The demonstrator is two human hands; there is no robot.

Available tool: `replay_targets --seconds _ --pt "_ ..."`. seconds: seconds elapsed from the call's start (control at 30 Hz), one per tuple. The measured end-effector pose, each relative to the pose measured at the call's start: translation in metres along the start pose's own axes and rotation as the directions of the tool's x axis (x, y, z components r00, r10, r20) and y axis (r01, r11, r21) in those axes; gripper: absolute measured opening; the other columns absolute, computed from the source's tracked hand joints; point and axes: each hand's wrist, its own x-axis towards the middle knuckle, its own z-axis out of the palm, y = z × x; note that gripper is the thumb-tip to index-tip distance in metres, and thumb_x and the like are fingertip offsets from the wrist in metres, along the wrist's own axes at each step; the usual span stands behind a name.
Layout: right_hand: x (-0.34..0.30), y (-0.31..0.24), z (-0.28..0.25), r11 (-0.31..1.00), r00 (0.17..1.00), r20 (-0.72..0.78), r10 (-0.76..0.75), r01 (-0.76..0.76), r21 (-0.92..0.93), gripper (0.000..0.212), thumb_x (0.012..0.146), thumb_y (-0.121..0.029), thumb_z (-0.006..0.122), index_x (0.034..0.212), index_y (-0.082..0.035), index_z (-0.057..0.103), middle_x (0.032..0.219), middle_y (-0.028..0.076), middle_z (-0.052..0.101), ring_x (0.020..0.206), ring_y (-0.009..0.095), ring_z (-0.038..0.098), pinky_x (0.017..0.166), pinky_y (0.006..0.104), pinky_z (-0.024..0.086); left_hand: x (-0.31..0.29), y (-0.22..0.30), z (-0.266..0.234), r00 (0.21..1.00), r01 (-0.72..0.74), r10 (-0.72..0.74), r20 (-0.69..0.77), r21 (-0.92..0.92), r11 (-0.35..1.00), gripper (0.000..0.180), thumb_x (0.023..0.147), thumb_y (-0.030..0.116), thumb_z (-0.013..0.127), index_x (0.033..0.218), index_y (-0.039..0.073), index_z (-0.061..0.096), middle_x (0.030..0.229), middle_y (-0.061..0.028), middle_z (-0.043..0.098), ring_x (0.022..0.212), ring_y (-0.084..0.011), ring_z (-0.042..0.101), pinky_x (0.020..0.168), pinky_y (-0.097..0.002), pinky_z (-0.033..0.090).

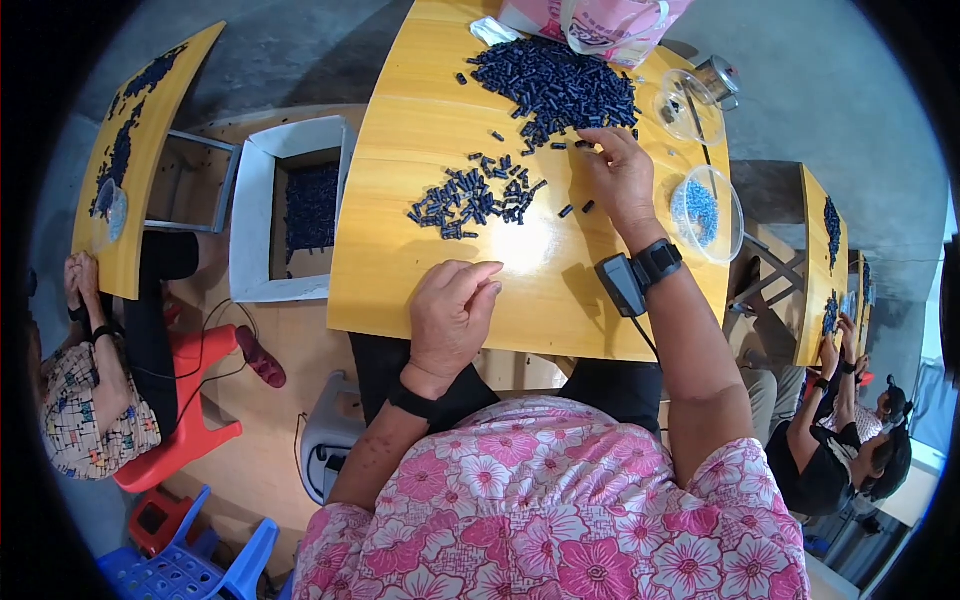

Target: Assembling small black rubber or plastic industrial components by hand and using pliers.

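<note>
My right hand reaches to the near right edge of a large heap of small dark cylindrical pieces. Its thumb and forefinger close about one small dark cylindrical piece. Near the table's front edge my left hand hovers with curled fingers, thumb close to forefinger; whatever it may hold is hidden. Ahead of it lies a smaller scattered pile of dark pieces, some showing a lighter end. Two loose pieces rest between this pile and my right wrist.
A clear tub of small blue parts stands right of my right hand, with another clear tub and a metal cup beyond. A pink bag sits behind the heap. Left of the table, a white box holds dark pieces. Other people work at both sides.
</note>
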Motion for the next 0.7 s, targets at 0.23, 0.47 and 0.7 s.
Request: replay_targets --seconds 0.23,0.47,0.7 --pt "0.004 -0.001 0.010 0.995 0.995 0.072 -0.066 0.071 -0.072 0.023 0.081 -0.004 0.072 0.104 -0.004 0.071 0.099 0.009 0.065 0.078 0.019 0.063 0.072 0.0286 0.052 0.000 0.002 0.000 1.000 -0.001 0.001 -0.001 -0.001 1.000 0.020 0.078 -0.003 0.069 0.096 0.005 0.070 0.074 -0.0074 0.060 0.064 -0.0185 0.059 0.058 -0.0284 0.046" --pt "0.001 -0.018 0.006 0.969 0.971 0.153 -0.185 0.206 -0.137 0.012 0.078 -0.011 0.066 0.086 -0.008 0.074 0.094 0.005 0.069 0.090 0.025 0.062 0.081 0.0340 0.052 0.000 0.002 0.001 1.000 -0.025 0.025 -0.008 -0.005 1.000 0.019 0.078 -0.003 0.068 0.096 0.004 0.070 0.076 -0.0079 0.061 0.065 -0.0190 0.059 0.059 -0.0286 0.047" --pt "-0.018 -0.028 0.003 0.967 0.962 0.171 -0.214 0.234 -0.104 0.012 0.080 -0.011 0.069 0.090 -0.007 0.074 0.087 0.007 0.065 0.084 0.022 0.060 0.075 0.0321 0.050 0.000 -0.001 0.000 1.000 -0.017 0.017 0.007 0.014 1.000 0.020 0.079 -0.003 0.068 0.097 0.003 0.069 0.078 -0.0079 0.062 0.066 -0.0189 0.060 0.060 -0.0286 0.048"
